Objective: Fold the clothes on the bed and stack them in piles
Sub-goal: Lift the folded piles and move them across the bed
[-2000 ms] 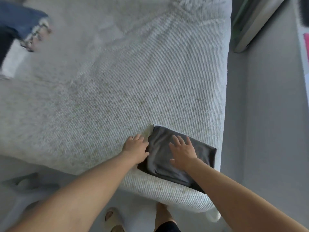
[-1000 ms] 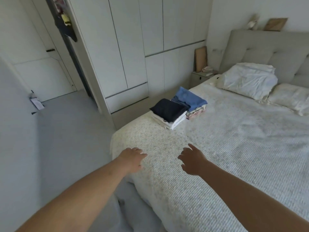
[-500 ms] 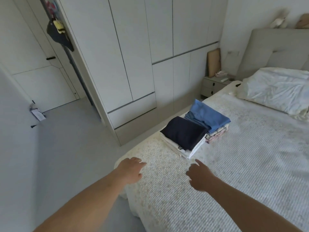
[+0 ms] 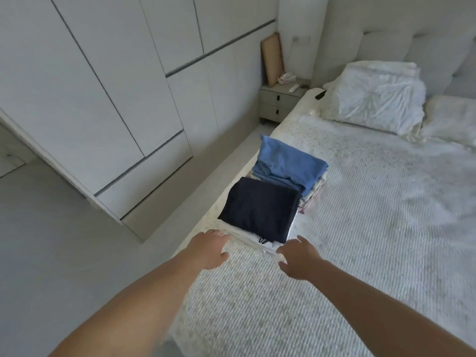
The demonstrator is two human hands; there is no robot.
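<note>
Bedroom, white wardrobe wall (image 4: 116,99) left, bed (image 4: 373,228) filling right. Two folded piles at bed's left edge: far one topped blue (image 4: 288,166), near one topped navy (image 4: 260,207) over white layers. Left hand (image 4: 208,249) and right hand (image 4: 300,257) both spread, empty, just short of near pile's front edge. Likely step: squaring up or shifting that pile. Next: slide fingers under bottom layer both sides, lift level.
</note>
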